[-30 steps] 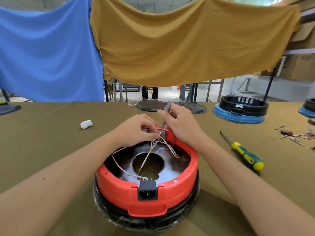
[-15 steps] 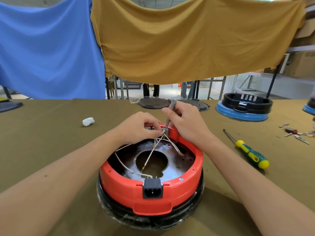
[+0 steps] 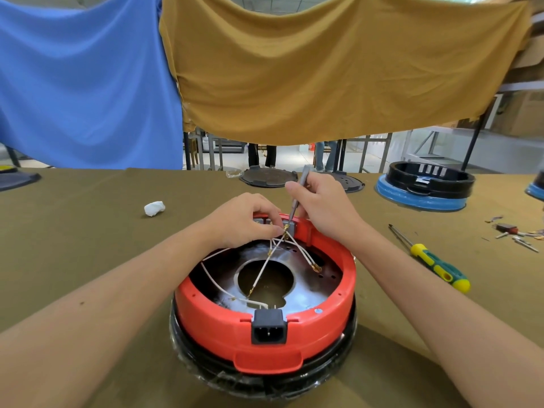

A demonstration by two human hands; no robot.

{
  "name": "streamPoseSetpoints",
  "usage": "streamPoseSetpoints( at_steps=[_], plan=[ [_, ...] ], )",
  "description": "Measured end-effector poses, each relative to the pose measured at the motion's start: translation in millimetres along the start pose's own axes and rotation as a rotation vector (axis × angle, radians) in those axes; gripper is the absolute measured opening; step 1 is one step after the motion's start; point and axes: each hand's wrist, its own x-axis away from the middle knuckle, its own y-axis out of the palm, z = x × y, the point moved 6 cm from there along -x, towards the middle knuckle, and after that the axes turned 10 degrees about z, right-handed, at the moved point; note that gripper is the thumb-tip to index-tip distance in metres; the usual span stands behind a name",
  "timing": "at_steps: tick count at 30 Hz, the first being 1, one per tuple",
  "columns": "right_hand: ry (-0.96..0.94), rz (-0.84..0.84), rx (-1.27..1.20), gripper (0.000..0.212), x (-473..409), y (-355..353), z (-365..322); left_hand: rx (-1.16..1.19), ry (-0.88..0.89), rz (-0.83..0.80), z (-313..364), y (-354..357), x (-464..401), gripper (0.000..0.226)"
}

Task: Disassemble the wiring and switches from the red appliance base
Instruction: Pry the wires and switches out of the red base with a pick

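Observation:
The red appliance base (image 3: 332,304) sits upside down on the table in front of me, with a black power socket (image 3: 269,326) in its near wall. White wires (image 3: 262,269) with brass terminals cross its dark metal inside. At the far rim my left hand (image 3: 244,220) pinches the wire ends beside a grey switch. My right hand (image 3: 322,206) holds a thin grey screwdriver (image 3: 297,198) upright like a pen, its tip down at that switch.
A green and yellow screwdriver (image 3: 435,265) lies right of the base. Loose small parts (image 3: 513,232) lie at the far right. A blue and black base (image 3: 424,187), dark round plates (image 3: 266,178) and a white wad (image 3: 154,208) lie further back.
Both hands stay at the far rim; the view has shifted slightly. My left fingers have closed in on the wire ends next to the screwdriver tip.

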Motion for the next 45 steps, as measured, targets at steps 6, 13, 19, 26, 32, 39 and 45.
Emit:
streamPoseSetpoints(
  at_steps=[6, 13, 19, 26, 32, 39, 45],
  plan=[
    [-0.02, 0.022, 0.052, 0.04, -1.8, 5.5, -2.8, 0.003, -0.01, 0.002, -1.0, 0.9, -0.7, 0.002],
    [-0.167, 0.022, 0.099, 0.037, 3.0, 4.8, -7.0, -0.013, 0.019, 0.0, -1.1, 1.1, -1.8, 0.003],
    [-0.159, -0.031, 0.097, 0.036, 0.6, 7.3, -5.8, -0.021, 0.049, -0.002, 1.1, 0.6, -1.4, 0.002],
    [0.067, -0.025, -0.074, 0.034, -4.0, 6.3, 12.7, -0.024, 0.022, -0.014, 2.0, 0.4, 0.2, 0.005],
    [-0.092, 0.046, -0.019, 0.036, 2.6, 0.3, 0.6, -0.026, 0.031, -0.012, 2.5, 0.1, 0.5, 0.007],
    [-0.212, 0.023, 0.083, 0.036, 5.8, 3.3, -4.5, -0.046, 0.042, -0.005, 1.1, 0.2, -0.5, 0.008],
    [-0.278, 0.032, 0.131, 0.034, 7.4, 3.2, -7.7, -0.045, 0.041, 0.0, 1.5, 0.3, -0.6, 0.01]
  ],
)
